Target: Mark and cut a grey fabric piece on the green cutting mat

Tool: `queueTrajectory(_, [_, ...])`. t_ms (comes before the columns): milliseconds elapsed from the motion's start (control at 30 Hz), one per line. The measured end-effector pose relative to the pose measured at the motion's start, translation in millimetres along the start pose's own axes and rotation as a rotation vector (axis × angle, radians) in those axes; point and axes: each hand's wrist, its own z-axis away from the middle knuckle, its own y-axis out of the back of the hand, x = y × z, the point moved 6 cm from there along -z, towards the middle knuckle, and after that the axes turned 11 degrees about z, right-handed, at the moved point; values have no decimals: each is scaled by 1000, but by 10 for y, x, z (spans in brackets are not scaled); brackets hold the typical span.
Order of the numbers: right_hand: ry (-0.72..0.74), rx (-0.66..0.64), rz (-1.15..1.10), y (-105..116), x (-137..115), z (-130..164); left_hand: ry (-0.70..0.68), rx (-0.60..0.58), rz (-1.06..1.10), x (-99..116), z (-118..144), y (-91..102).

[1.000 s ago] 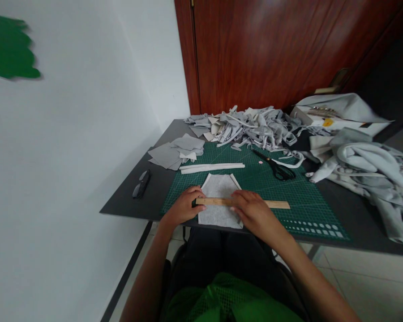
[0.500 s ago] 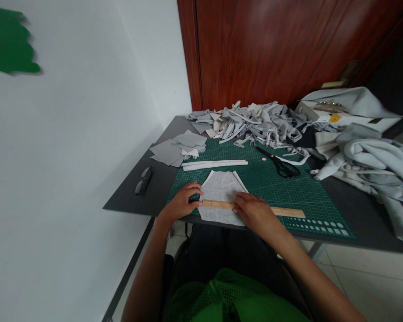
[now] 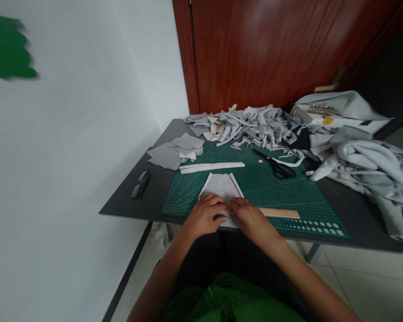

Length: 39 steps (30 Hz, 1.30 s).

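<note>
- Grey fabric piece (image 3: 221,187) lay on the green cutting mat (image 3: 282,188), near surface edge.
- Left hand (image 3: 204,215) had moved in beside right hand (image 3: 250,217); both grips pressed flat, fingers together, on the wooden ruler (image 3: 278,213) and fabric's near edge.

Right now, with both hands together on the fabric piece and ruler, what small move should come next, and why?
Probably spread the left hand and right hand apart along the wooden ruler: they crowd the near edge of the grey fabric piece, leaving the ruler's long end unpressed.

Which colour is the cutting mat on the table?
Green with pale grid lines, seen in the head view.
</note>
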Motion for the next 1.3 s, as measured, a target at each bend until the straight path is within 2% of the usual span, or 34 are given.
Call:
queueTrajectory(133, [-17,-24,-39,23,110,13,74,46,30,-135,14,91])
queueTrajectory(267, [-89,-84,-71,79,313,74,105,52,-69,-310,76,220])
queueTrajectory(500, [-129,-98,-90,175,492,123,100,71,-105,-475,160,370])
queueTrajectory(767, [-217,-90,118,236,392,96,172,107,-211,-492,184,441])
queueTrajectory(967, [-281,-66,302,212,319,79,235,117,-142,-620,253,524])
queueTrajectory(1033, [-259,-40,326,203,287,78,246,113,-101,-644,260,534])
queueTrajectory(1133, [-148,-9,332,197,196,68,255,115,-63,-652,265,537])
queueTrajectory(1233, [-60,-65,237,170,118,62,237,108,-70,-630,272,530])
queueTrajectory(1300, [-86,-104,177,168,124,67,234,101,-61,-633,284,528])
